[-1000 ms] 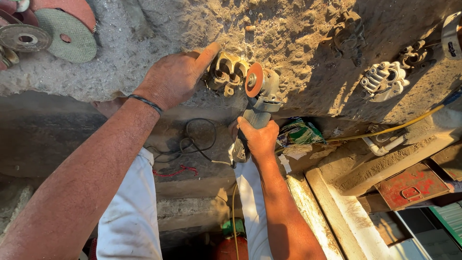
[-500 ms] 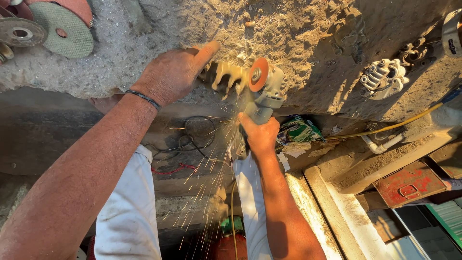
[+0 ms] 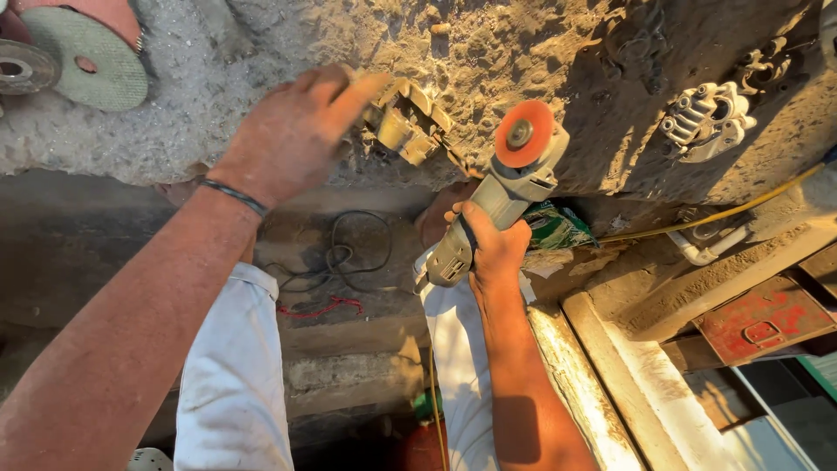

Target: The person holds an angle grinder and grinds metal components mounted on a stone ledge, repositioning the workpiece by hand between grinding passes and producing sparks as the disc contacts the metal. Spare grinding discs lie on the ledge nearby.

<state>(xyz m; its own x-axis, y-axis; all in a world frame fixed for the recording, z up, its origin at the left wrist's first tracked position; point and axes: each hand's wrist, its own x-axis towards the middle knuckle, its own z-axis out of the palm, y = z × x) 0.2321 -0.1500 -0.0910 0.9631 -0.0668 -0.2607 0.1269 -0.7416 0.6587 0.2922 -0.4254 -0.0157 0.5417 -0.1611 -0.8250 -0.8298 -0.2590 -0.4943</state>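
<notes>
The left hand (image 3: 292, 135) lay in the upper left-centre of the frame, fingers loosely spread and slightly blurred, its fingertips pressed onto a brass-coloured metal casting (image 3: 405, 122) that rested on the dusty stone worktop (image 3: 540, 44). The hand was not closed around the casting; it steadied it from the left side. A dark band (image 3: 231, 194) circled that wrist.

The right hand (image 3: 495, 249) sat just right of centre, wrapped tightly around the grey body of an angle grinder (image 3: 488, 218). The grinder pointed up and to the right, and its orange disc (image 3: 523, 133) stood just to the right of the casting, near it; whether the two touched could not be told.

In the upper left corner lay a green abrasive disc (image 3: 91, 61), with a reddish disc (image 3: 100, 13) above it and a grey metal disc (image 3: 22, 68) at its left. At the upper right, a pale ridged metal casting (image 3: 706, 118) rested on the worktop. A yellow cable (image 3: 741, 205) ran from the right edge toward the centre. A crumpled green packet (image 3: 558, 228) lay below the grinder, its print unreadable. At the lower right lay a flat red metal plate (image 3: 763, 318), and a black cord (image 3: 344, 257) coiled on the ground lower centre.
</notes>
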